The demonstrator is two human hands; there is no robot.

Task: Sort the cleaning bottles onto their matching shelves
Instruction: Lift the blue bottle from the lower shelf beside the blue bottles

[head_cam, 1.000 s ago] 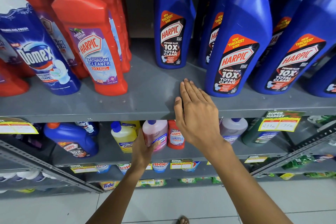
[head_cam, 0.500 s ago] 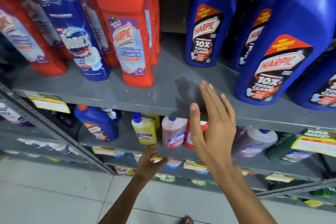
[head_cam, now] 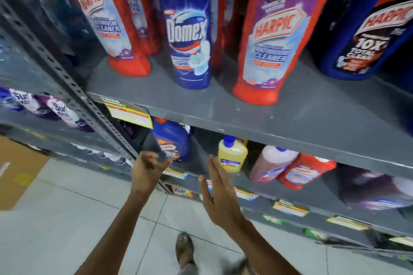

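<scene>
On the upper grey shelf [head_cam: 290, 116] a blue Domex bottle [head_cam: 190, 29] stands between red Harpic bathroom cleaner bottles [head_cam: 274, 38], with a blue Harpic bottle [head_cam: 366, 29] at the right. The shelf below holds a blue Harpic bottle [head_cam: 172, 140], a yellow bottle [head_cam: 232, 154], a pink bottle [head_cam: 272, 163] and a small red bottle [head_cam: 306, 169]. My left hand [head_cam: 147, 169] hovers in front of the lower shelf, fingers loosely curled, holding nothing. My right hand [head_cam: 219, 192] is flat and empty, fingers straight, just right of it.
A perforated grey upright [head_cam: 67, 78] divides this rack from another at the left holding Surf packs [head_cam: 60, 109]. Yellow price tags [head_cam: 127, 114] hang on shelf edges. A cardboard box [head_cam: 15, 172] lies on the tiled floor at left. My foot [head_cam: 184, 250] shows below.
The view has swung left and down. My right hand left the upper shelf and dropped in front of the lower one. My left hand came back from the pink bottle.
</scene>
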